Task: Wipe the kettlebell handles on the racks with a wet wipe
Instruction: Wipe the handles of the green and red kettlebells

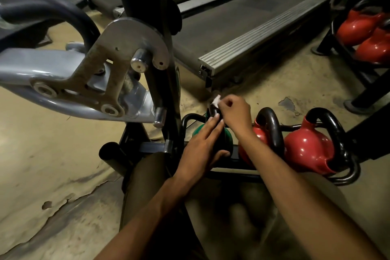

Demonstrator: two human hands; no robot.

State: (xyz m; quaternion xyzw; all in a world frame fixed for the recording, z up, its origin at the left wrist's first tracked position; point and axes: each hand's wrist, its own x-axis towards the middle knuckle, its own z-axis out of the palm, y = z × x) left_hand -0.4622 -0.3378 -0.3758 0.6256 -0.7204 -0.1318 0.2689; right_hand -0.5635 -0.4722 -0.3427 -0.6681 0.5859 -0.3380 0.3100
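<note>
Grey steel machine arm well left of the round green kettlebell; left hand flat on that kettlebell's body, fingers straight, thumb spread round its side; right hand above it, fingers curled, pinching the small white wet wipe at the top of its black loop handle; glossy red kettlebells just right of it, all on the low black rack.

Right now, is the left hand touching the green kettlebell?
Touching. The head view shows the left hand flat on the green kettlebell, straight fingers along its body, no gap. The right hand pinches a wet wipe.
</note>
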